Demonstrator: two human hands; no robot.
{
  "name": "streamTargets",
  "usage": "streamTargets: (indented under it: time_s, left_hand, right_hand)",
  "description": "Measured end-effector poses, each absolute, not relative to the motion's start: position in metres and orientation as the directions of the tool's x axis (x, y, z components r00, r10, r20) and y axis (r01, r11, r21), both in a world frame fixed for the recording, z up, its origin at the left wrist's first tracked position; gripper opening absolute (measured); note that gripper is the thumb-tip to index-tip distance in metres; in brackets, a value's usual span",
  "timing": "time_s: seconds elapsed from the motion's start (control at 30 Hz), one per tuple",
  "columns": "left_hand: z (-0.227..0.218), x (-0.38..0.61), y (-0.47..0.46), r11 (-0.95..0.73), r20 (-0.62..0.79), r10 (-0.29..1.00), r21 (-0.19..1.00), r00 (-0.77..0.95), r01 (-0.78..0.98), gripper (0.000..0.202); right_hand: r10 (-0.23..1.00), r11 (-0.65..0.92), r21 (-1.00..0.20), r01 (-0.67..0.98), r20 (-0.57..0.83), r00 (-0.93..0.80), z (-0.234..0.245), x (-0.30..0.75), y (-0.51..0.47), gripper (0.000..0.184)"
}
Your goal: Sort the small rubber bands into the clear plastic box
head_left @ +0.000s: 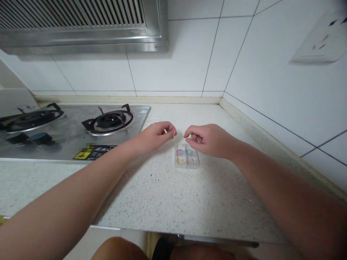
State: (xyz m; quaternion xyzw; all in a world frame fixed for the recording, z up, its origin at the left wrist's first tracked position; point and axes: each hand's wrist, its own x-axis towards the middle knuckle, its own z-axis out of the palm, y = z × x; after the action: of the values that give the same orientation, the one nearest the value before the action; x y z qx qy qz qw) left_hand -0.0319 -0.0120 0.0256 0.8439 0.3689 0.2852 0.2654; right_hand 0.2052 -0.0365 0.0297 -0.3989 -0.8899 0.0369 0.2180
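A small clear plastic box (187, 167) with compartments lies on the counter; small pale purple, green, yellow and pinkish things show inside, too small to name. Just above its far left corner is my left hand (158, 136), with thumb and forefinger pinched together at the tips. My right hand (208, 140) hovers over the box's far right side, its fingers curled and thumb close to the forefinger. A short gap separates the two sets of fingertips. Anything held in either pinch is too small to make out.
The speckled white counter (162, 202) runs under both arms. To the left is a steel gas hob (67, 133) with two burners and knobs. Above it hangs a range hood (89, 39). White tiled walls meet at the back right corner, where a socket (321, 39) is mounted.
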Motion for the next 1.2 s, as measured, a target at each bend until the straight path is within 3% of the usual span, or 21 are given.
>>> streamTargets:
  time_s: [0.2,0.6,0.9,1.2]
  left_hand:
    - [0.027,-0.022,-0.023,-0.440,0.195,0.794,0.838,0.576,0.322,0.018]
    - [0.029,-0.022,-0.029,-0.364,0.127,0.786,0.886,0.605,0.287,0.014]
    - [0.033,-0.021,-0.030,-0.481,0.300,0.794,0.842,0.529,0.245,0.020]
    - [0.033,-0.023,-0.031,-0.541,0.393,0.781,0.814,0.485,0.211,0.017]
  right_hand:
    - [0.733,0.678,-0.455,0.577,0.473,-0.488,0.030,0.193,-0.044,0.019]
    - [0.694,0.718,-0.419,0.556,0.494,-0.524,0.034,0.194,-0.046,0.014]
    - [0.771,0.636,-0.634,0.440,0.498,-0.396,0.031,0.194,-0.043,0.019]
    - [0.784,0.617,-0.697,0.366,0.503,-0.363,0.031,0.192,-0.042,0.018]
